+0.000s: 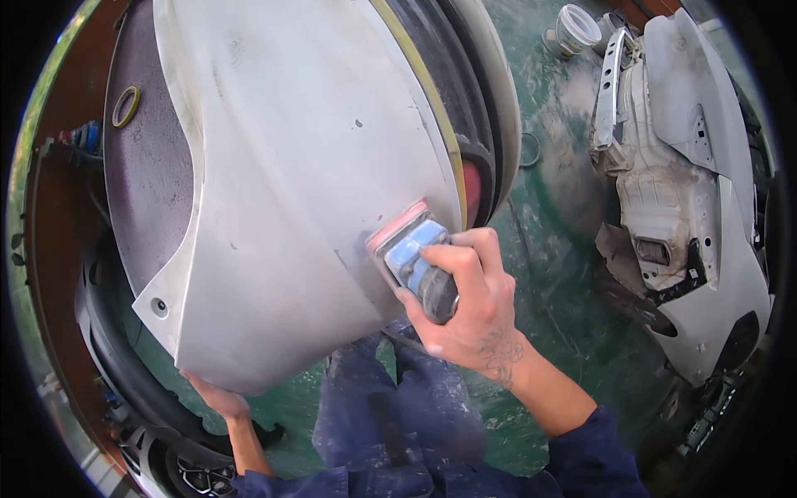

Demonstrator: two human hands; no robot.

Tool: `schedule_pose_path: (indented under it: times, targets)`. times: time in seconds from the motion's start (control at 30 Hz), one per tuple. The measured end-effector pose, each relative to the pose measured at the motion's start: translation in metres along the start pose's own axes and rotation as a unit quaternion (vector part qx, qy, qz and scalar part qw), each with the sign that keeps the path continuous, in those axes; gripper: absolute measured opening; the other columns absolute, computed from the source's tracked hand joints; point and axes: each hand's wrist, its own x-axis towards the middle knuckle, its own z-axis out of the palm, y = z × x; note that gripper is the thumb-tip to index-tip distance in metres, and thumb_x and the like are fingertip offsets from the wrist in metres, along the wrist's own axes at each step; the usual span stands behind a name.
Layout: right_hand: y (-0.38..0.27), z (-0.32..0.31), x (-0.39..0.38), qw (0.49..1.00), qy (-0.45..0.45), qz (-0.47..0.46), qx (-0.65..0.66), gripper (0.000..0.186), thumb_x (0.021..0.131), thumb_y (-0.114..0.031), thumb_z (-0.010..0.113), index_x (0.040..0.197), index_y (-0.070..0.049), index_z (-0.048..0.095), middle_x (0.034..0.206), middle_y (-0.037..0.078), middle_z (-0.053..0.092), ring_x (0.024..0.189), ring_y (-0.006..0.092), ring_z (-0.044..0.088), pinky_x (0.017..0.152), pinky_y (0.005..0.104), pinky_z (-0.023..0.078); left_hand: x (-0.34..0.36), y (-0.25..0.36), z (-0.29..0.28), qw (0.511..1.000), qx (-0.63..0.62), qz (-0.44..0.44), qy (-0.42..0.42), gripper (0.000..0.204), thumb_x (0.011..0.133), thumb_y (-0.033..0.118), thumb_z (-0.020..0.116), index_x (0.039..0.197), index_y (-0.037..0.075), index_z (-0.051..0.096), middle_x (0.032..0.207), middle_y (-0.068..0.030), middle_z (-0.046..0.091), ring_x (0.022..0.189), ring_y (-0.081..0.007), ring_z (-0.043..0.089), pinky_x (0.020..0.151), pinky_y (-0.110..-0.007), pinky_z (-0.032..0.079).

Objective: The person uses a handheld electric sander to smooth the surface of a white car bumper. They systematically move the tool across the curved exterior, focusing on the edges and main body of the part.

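A large pale grey car bumper (282,158) spreads in front of me, with small dark chips and scuffs on its surface. My right hand (469,303) is wrapped round a blue and black sander (419,249), whose reddish pad rests on the bumper near its right side. Yellow tape (432,100) follows the edge between the painted face and a dark trim section. Down at the bumper's lower left corner, my left hand (217,397) grips the edge from below, its fingers partly hidden by the panel. A bolt hole shows in the corner tab just above it.
On a dark surface at the left lies a roll of yellow tape (126,107). Another dark bumper (141,373) stands lower left. To the right, stripped car body parts (672,191) rest on the dusty green floor (548,207), and a white bucket (573,31) stands behind them.
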Motion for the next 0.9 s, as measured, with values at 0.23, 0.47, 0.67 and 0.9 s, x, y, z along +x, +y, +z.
schedule_pose_path:
  times: [0.23,0.47,0.67,0.9]
  targets:
    - [0.013,0.033,-0.077,0.998,0.055,0.003,0.010,0.060,0.067,-0.014,0.094,0.117,-0.013,0.061,0.113,0.017,0.058,0.082,0.0306,0.070,0.064,0.0379,0.059,0.009,0.008,-0.013,0.994,-0.070,-0.006,-0.079,0.068,0.116,0.054,0.028,0.161,0.004,0.036,0.159,-0.0113,0.048,0.143,-0.0271,0.047,0.121,-0.042,0.036]
    - [-0.033,0.024,-0.031,0.999,0.000,0.016,0.050,0.049,0.071,-0.012,0.089,0.110,-0.013,0.059,0.097,0.011,0.052,0.069,0.0254,0.066,0.057,0.0395,0.053,0.019,0.010,-0.015,0.984,-0.101,-0.032,-0.145,0.063,0.116,0.052,0.032,0.157,0.005,0.043,0.153,-0.0073,0.054,0.138,-0.0258,0.052,0.118,-0.042,0.041]
    - [-0.008,0.027,-0.072,0.997,0.038,0.063,0.038,0.056,0.069,-0.011,0.091,0.113,-0.010,0.057,0.103,0.013,0.054,0.084,0.0296,0.068,0.067,0.0437,0.057,0.023,0.012,-0.015,0.975,-0.129,-0.102,-0.147,0.061,0.115,0.049,0.031,0.157,0.006,0.043,0.154,-0.0089,0.053,0.140,-0.0297,0.052,0.117,-0.047,0.044]
    - [0.030,0.023,-0.062,0.990,0.120,0.064,-0.034,0.057,0.072,-0.011,0.091,0.116,-0.009,0.055,0.107,0.013,0.054,0.086,0.0349,0.067,0.069,0.0447,0.059,0.028,-0.009,-0.024,0.942,-0.159,-0.192,-0.226,0.063,0.113,0.050,0.031,0.157,0.006,0.043,0.158,-0.0106,0.050,0.143,-0.0343,0.049,0.119,-0.052,0.042]
